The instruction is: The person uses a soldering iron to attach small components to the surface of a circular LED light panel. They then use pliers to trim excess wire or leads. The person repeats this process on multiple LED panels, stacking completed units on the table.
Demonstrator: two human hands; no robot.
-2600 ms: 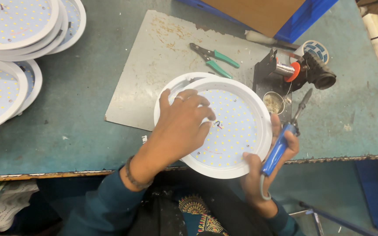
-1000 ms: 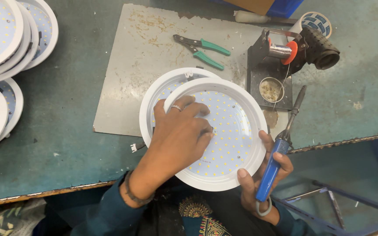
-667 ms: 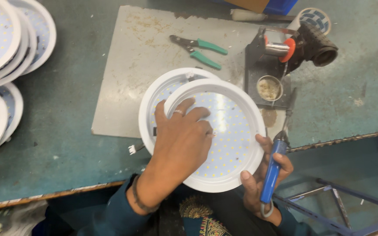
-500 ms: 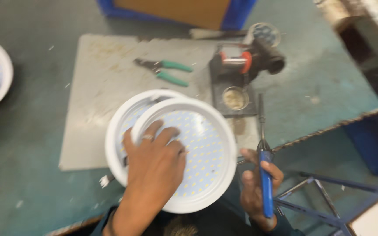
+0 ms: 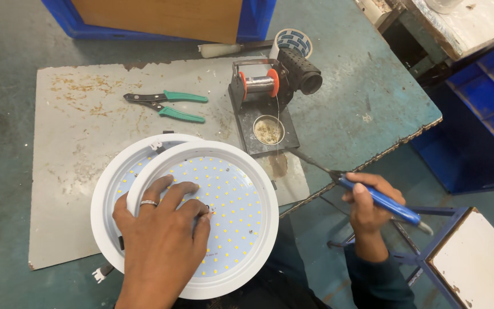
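Note:
My left hand [image 5: 164, 237] lies flat on a round white lamp panel [image 5: 235, 212] dotted with small yellow diodes, its fingers spread over the left half. That panel rests on a second white round panel [image 5: 110, 189] beneath it. My right hand [image 5: 367, 206] is off the table's right edge and grips a blue-handled soldering iron [image 5: 381, 200], whose metal tip points left toward the soldering stand [image 5: 261, 106] with its solder spool and small tin of flux.
Green-handled cutters [image 5: 170, 106] lie on the grey metal sheet [image 5: 75, 131] covering the teal table. A tape roll [image 5: 291, 41] and a blue crate with a brown board [image 5: 161, 17] sit at the back. A blue stool frame [image 5: 435, 246] stands right.
The view has swung right, so the stacks of panels at the left have left the frame. My right hand with the iron has moved out past the table edge. My left hand stays on the panel.

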